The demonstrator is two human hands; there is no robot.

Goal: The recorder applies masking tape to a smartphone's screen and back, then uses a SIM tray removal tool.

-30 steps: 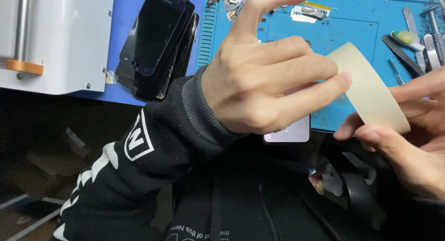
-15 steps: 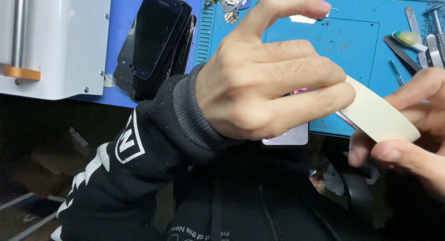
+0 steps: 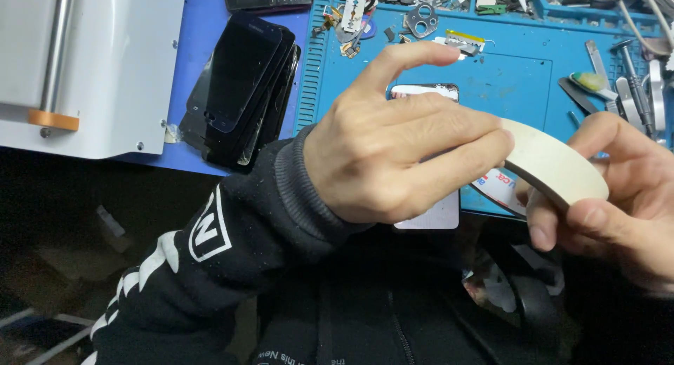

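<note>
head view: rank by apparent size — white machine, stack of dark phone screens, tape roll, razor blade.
1. White machine, cut off by the frame.
2. Stack of dark phone screens.
3. Tape roll, held by the left hand and right hand; nearer the camera, so enlarged.
4. Razor blade.

A stack of dark phone screens [image 3: 242,91] is piled far left beside a white machine [image 3: 91,63]. Small metal parts [image 3: 414,17] and hand tools [image 3: 625,73] are scattered on the blue work mat [image 3: 519,77].
</note>
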